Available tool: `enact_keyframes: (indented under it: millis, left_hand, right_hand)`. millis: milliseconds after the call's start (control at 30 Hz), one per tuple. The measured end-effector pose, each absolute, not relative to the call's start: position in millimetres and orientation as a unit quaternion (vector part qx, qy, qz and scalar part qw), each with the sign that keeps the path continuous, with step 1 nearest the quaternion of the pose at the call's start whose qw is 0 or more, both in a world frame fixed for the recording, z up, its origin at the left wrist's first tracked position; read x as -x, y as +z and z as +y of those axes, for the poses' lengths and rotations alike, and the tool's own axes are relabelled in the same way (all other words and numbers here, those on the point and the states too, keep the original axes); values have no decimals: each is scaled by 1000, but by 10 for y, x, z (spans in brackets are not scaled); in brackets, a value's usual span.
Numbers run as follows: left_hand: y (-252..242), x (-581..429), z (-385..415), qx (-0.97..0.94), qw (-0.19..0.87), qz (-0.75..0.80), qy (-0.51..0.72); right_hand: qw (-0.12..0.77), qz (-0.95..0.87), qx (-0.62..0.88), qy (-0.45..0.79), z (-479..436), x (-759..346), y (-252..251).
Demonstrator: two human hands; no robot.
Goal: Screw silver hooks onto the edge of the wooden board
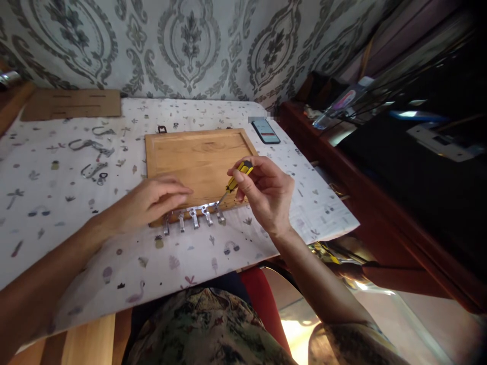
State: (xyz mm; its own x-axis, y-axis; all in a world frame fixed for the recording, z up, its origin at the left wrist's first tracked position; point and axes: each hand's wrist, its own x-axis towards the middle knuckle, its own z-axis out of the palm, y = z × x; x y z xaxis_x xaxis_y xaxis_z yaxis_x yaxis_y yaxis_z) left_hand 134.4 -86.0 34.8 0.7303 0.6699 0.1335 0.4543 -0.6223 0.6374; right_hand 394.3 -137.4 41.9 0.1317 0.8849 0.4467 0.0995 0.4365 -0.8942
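A yellow and black screwdriver (pixel 239 176) is gripped by the fingers of my right hand (pixel 268 195). Its tip points down at the right end of a metal hook rail (pixel 194 217). The rail, with several hooks hanging forward, lies along the near edge of a framed wooden board (pixel 190 157). My left hand (pixel 162 199) hovers or rests at the board's near left side, above the rail's left end. Its fingers are stretched out, and nothing shows in them. Whether it touches the rail, I cannot tell.
Loose metal hooks (pixel 91 147) lie on the patterned tablecloth (pixel 114 243) at left. A cardboard piece (pixel 72 104) is at the back left. A phone (pixel 265 130) lies beyond the board. On the dark red furniture (pixel 380 208) at right stands a tilted plastic bottle (pixel 342 103).
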Motion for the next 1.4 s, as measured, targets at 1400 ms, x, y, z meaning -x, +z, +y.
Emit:
enact_keyframes:
  millis: [1400]
  left_hand:
    - [291, -1883, -1215, -913, 113, 386, 67]
  right_hand:
    - [611, -572, 437, 330, -1402, -3939, 421]
